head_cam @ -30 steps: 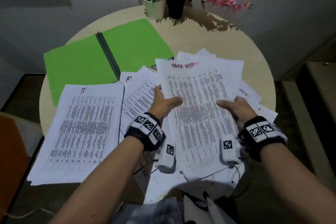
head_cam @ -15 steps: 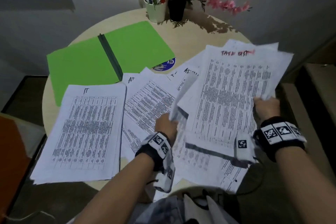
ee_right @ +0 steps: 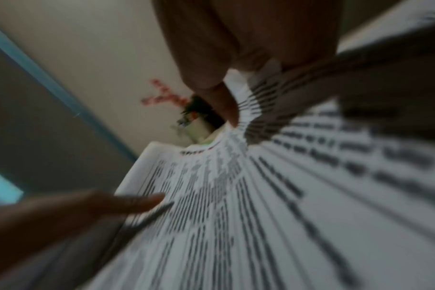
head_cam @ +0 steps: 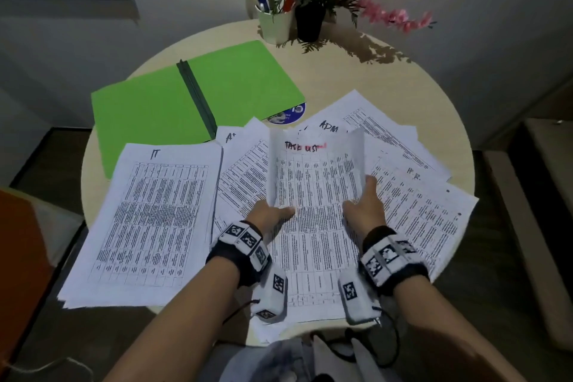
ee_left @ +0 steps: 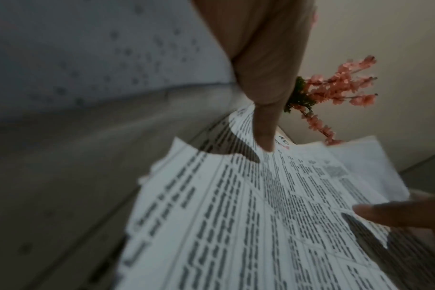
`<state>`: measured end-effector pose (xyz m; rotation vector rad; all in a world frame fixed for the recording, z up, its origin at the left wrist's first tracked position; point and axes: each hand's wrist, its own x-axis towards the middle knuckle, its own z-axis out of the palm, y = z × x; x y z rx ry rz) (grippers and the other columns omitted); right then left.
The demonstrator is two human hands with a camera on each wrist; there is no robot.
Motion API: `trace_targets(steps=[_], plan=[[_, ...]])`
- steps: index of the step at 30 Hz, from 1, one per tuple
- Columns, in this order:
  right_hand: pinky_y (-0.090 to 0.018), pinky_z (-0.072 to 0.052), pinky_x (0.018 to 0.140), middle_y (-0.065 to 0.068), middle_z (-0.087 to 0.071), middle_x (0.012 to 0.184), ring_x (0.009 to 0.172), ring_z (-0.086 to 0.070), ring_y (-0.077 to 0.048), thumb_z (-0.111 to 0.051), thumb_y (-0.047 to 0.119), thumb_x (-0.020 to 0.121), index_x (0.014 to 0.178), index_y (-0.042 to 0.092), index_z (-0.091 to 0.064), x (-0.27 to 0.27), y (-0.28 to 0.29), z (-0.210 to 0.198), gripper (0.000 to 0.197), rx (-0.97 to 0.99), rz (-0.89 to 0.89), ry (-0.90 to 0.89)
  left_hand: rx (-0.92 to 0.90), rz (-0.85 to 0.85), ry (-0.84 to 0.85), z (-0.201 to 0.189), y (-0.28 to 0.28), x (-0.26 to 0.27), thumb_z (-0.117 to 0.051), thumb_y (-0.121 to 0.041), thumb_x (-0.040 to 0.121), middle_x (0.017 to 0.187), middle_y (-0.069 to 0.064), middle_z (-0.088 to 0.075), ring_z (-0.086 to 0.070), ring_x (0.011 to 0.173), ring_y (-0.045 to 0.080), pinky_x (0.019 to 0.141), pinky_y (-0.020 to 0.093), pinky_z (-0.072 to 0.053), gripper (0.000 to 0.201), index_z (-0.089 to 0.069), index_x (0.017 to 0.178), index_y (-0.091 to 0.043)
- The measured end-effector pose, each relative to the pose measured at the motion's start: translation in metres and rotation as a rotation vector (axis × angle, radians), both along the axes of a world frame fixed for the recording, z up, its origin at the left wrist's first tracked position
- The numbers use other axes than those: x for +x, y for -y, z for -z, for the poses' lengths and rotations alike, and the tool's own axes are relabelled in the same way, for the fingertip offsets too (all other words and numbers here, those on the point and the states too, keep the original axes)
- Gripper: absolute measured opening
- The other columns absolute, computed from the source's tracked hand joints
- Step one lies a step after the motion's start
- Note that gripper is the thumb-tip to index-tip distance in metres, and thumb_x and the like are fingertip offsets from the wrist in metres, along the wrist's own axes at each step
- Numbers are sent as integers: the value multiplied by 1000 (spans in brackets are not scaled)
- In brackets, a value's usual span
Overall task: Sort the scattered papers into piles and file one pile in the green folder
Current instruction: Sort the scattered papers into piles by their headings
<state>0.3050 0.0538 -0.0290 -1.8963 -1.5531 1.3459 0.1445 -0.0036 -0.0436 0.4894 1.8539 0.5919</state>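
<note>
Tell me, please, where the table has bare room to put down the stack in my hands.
Bare wood shows on the table between the green folder, flower pot and fanned papers. The near half is crowded with the IT pile and loose sheets.

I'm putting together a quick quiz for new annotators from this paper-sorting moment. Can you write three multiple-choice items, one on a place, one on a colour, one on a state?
1. Where does the pile headed "IT" lie?
A. Inside the folder
B. On the table, left of the held sheets
C. Beside the pen cup

2. What colour is the folder?
A. Green
B. Blue
C. Orange

3. How are the "TASK LIST" sheets held?
A. Flat, untouched
B. One hand only
C. Both hands, side edges curled up

Answers:
1 B, it lies on the table in front of the folder.
2 A, both open leaves are green.
3 C, the left hand and right hand each have a grip on an edge.
</note>
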Motion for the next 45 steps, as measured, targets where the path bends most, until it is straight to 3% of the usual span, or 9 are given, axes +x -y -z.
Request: trace_targets(steps=[4, 9, 12, 15, 24, 29, 34, 40, 45], plan=[[-56, -34, 102, -17, -41, 130, 128, -26, -40, -49, -9, 80, 137, 30, -30, -28, 30, -25, 71, 226, -225, 379, 66, -154, 11, 11, 3, -6, -59, -14, 90, 61, 4, -42, -40, 51, 15, 33, 13, -39, 21, -46, 75, -7], [-49, -6, 102, -1, -76, 83, 121, -42, -26, -72, -3, 50, 123, 18, -50, -56, 47, -25, 79, 824, -499, 462, 69, -171, -53, 16, 9, -14, -49, -6, 92, 118, 23, -59, -56, 101, 24, 93, 34, -47, 21, -62, 109, -5], [-39, -21, 97, -3, -66, 100, 115, -47, -24, -57, 36, 74, 95, 27, -67, -55, 24, -18, 25, 493, -526, 223, 105, -310, -130, 11, 11, -23, -45, -10, 94, 133, 27, -53, -53, 121, 38, 101, 42, -44, 39, -49, 129, 5], [-39, -43, 82, -4, -58, 79, 89, -54, -23, -29, 75, 76, 70, 22, -64, -47, -14, -11, 64, 152, -206, 67, 130, -460, -246, 4, 13, -36, -44, -13, 94, 126, 29, -56, -55, 114, 41, 95, 44, -46, 39, -47, 126, 8], [-34, -43, 86, -19, -56, 112, 107, -56, -37, -48, 5, 90, 113, 0, -54, -40, -39, 6, 24, -27, -436, 361, 106, -515, -236, 3, 24, -56, -42, -7, 94, 61, 4, -35, -34, 51, 14, 41, 19, -34, 37, -47, 124, 14], [-35, -44, 79, -28, -64, 114, 107, -61, -37, -42, 3, 93, 95, -12, -62, -39, -28, 2, 25, -94, -533, 358, 92, -455, -201, 5, 15, -53, -44, -9, 93, 102, 30, -62, -60, 88, 36, 80, 42, -51, 38, -48, 124, 12], [-26, -35, 68, -10, -49, 75, 72, -47, -19, -36, 7, 97, 71, 6, -48, -37, -21, -9, 28, -106, -427, 183, 70, -352, -179, 13, 8, -44, -44, -8, 92, 94, 26, -61, -58, 80, 30, 75, 33, -45, 25, -56, 106, 9], [-24, -37, 78, -8, -59, 105, 86, -49, -19, -41, 1, 92, 116, 7, -54, 43, -13, 1, 28, 50, 131, -117, 68, -253, -161, -1, -5, -34, -49, -12, 92, 65, 5, -44, -43, 57, 17, 51, 25, -34, 27, -52, 113, 5], [-26, -35, 56, -1, -48, 55, 55, -39, -16, -41, 3, 93, 102, -7, -59, 87, 14, 12, 22, -152, 275, -123, 45, 100, -345, -13, -30, -10, -48, -17, 92, 132, 24, -51, -47, 122, 37, 102, 39, -43, 46, -43, 131, 7]])
